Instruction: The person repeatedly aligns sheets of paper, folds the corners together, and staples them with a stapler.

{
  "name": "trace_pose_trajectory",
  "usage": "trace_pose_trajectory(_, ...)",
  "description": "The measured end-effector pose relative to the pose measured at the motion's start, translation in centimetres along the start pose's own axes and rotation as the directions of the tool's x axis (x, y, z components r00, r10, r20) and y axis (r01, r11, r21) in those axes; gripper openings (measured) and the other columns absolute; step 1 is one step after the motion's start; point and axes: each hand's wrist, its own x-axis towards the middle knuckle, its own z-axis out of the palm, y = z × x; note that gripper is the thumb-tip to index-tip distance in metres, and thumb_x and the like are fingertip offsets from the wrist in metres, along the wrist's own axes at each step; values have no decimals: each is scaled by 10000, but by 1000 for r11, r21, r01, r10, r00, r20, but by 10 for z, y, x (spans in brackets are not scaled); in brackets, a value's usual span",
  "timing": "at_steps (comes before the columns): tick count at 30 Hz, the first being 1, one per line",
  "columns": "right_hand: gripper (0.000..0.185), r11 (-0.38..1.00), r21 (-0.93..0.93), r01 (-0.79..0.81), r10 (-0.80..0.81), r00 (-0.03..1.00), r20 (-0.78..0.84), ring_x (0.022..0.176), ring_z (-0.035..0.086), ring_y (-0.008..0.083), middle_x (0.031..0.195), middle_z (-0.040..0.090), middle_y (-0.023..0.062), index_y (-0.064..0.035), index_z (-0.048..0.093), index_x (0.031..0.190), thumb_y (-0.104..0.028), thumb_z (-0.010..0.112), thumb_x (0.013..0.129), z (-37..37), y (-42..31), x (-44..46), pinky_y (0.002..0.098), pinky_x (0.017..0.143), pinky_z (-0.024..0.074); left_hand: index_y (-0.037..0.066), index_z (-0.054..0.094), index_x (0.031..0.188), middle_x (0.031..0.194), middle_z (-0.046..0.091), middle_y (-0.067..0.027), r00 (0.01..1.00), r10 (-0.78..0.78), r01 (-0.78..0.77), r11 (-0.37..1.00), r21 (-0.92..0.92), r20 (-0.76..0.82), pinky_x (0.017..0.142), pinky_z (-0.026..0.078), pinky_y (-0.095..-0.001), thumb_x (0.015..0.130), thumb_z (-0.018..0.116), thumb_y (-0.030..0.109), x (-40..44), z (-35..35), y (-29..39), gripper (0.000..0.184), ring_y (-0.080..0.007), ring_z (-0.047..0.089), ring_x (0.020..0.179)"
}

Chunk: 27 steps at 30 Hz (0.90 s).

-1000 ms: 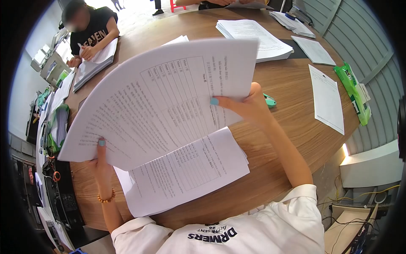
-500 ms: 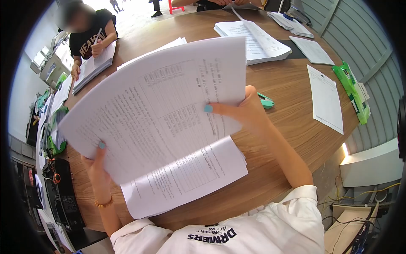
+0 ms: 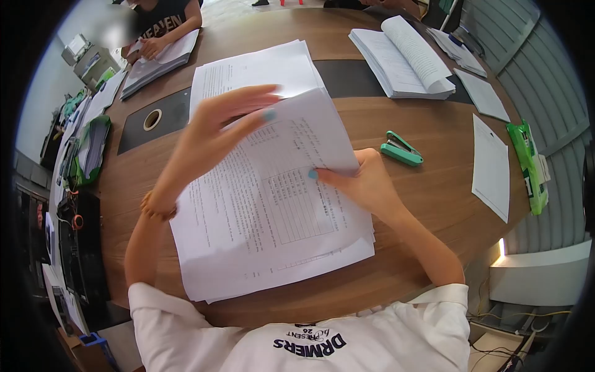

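Printed sheets (image 3: 248, 211) with text and tables lie in front of me, their upper part slightly raised. My right hand (image 3: 359, 183) is closed on their right edge, thumb on top. My left hand (image 3: 220, 127) is over the upper left of the sheets, fingers stretched out and thumb apart; its fingertips are blurred by motion. Beyond it lies another stack of printed paper (image 3: 251, 67), partly covered by my hand and the sheets. A green stapler (image 3: 401, 149) rests on the table right of my right hand.
On the wooden table (image 3: 427, 204) are a thick paper stack (image 3: 396, 62) with curled pages, a single sheet (image 3: 491, 167), a green packet (image 3: 528, 167) and a tape roll (image 3: 152, 120). Across the table, a person in a black shirt (image 3: 167, 22) leans over a paper stack (image 3: 162, 64).
The raised sheets have come down onto the pages below. My left hand has left their lower left edge and moved up and right, while my right hand keeps its grip.
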Motion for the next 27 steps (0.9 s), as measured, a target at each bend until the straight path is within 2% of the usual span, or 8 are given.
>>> trace_pose_trajectory(4,189,1000,-14,19,-19,1000,2,614,623,155,735,658,132,16,670,864,-118,668,731,-5,3,-1,263,596,486,17,668,932,857,664,-110,992,-120,126,972,-197,45,673,513,-234,773,662,153,22,21,-6,209,-126,631,760)
trace_pose_trajectory(8,233,999,-42,3,-2,1000,28,677,630,170,776,656,132,17,639,923,-131,654,744,-11,1,-4,276,639,486,6,666,913,772,664,-107,991,-113,100,981,-163,-70,647,493,-174,777,645,67,18,34,-11,151,-98,613,674)
trace_pose_trajectory(13,276,997,-50,65,-64,998,17,721,595,116,848,627,96,21,565,1015,-108,626,779,-14,7,-8,232,633,462,15,653,974,854,667,-80,994,-27,12,990,-137,-106,637,491,-200,787,630,75,13,42,-23,198,-93,608,725)
trace_pose_trajectory(15,264,990,-118,76,-76,997,12,759,638,260,862,634,171,19,522,1030,-97,567,797,-13,3,-10,320,675,480,19,630,1022,868,665,-79,995,-3,-4,998,-69,-101,636,486,-206,791,621,70,12,50,-21,236,-101,606,722)
trace_pose_trajectory(19,254,994,-104,43,-43,999,-2,778,632,291,851,624,197,33,498,1034,-75,539,807,-9,4,-8,342,673,473,41,539,1163,874,646,-88,983,164,-148,973,175,-82,605,469,-242,808,584,51,9,62,-28,358,-140,595,696)
trace_pose_trajectory(23,246,993,-89,78,-80,996,-24,773,626,294,842,614,207,44,491,1024,-81,527,815,-6,14,-6,350,664,468,100,463,1262,920,606,-89,997,80,-80,968,238,11,634,463,-252,798,548,-27,4,68,-31,489,-141,566,753)
trace_pose_trajectory(25,244,991,-85,99,-102,994,-35,771,623,295,841,611,207,44,488,1024,-85,522,819,-5,18,-5,351,664,466,97,443,1277,893,586,-86,970,242,-240,928,287,28,614,452,-258,796,540,-34,3,75,-39,507,-143,547,724)
trace_pose_trajectory(27,240,999,-31,19,-20,1000,-16,772,621,290,846,608,203,44,485,1022,-91,513,825,-5,19,-5,359,673,463,94,451,1271,903,588,-88,979,201,-203,951,235,35,615,450,-255,793,537,-39,2,76,-41,503,-146,546,727)
